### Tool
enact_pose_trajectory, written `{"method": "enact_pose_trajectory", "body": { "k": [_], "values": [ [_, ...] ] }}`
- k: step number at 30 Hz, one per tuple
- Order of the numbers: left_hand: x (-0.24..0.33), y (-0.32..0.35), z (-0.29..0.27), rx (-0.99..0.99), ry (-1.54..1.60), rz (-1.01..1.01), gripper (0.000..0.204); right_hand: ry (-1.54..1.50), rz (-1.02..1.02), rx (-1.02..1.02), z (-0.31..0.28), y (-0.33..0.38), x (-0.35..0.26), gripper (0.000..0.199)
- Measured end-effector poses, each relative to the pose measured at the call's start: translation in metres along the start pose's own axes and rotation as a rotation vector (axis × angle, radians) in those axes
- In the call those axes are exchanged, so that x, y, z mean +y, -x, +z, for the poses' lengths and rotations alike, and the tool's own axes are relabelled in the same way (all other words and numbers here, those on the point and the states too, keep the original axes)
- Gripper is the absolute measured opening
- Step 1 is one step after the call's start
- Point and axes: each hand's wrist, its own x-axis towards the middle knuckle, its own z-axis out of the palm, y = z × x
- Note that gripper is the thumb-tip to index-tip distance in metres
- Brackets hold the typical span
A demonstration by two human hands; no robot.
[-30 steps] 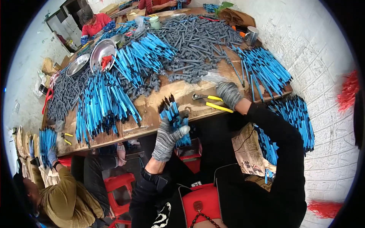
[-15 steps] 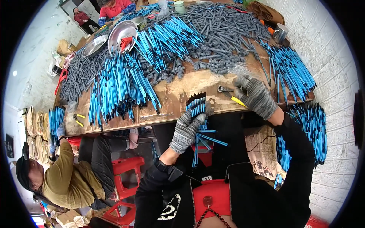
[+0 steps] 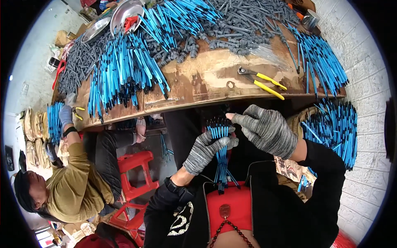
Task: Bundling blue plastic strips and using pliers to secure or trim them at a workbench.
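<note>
My left hand (image 3: 204,152), in a grey knit glove, grips a bundle of thin blue sticks (image 3: 221,165) with black ends. Their upper tips fan out above the fist, and the lower ends hang toward my chest. Close by on the right is my gloved right hand (image 3: 269,131), its bare fingertips drawn together beside the black tips. Something small and dark shows at those fingertips, too small to name. On the table beyond lie pliers (image 3: 264,84) with yellow handles, jaws pointing left, touched by neither hand.
The wooden table (image 3: 198,82) carries heaps of grey plastic parts (image 3: 248,25) and blue sticks (image 3: 124,70). More blue sticks (image 3: 331,136) stand below its right end. At the left sits a co-worker (image 3: 78,177) beside a red stool (image 3: 136,173); a white brick wall (image 3: 368,82) rises on the right.
My right hand has come away from the pliers, down and left toward the stick tips. The bundle in my left hand is lower and closer to my body. The table sits higher in view.
</note>
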Motion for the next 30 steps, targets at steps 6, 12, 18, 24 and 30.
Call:
{"method": "enact_pose_trajectory", "body": {
  "k": [6, 12, 18, 24, 30],
  "values": [
    [-0.007, 0.003, -0.008, -0.004, 0.027, -0.035, 0.03, -0.069, 0.049, -0.064, 0.015, 0.007, 0.0, 0.047],
    [-0.012, 0.002, -0.012, 0.004, 0.014, -0.027, 0.03, -0.072, 0.047, -0.08, 0.018, 0.005, -0.001, 0.048],
    [-0.014, 0.0, -0.009, 0.008, 0.016, -0.039, 0.029, -0.053, 0.031, -0.065, 0.022, 0.008, 0.002, 0.049],
    [-0.014, 0.0, -0.008, -0.004, -0.018, -0.029, 0.029, 0.084, 0.011, -0.095, 0.019, 0.008, -0.001, 0.042],
    [-0.015, 0.0, -0.008, -0.043, 0.054, -0.083, 0.03, 0.371, -0.192, 0.061, 0.019, 0.008, 0.0, 0.04]
  ]
}}
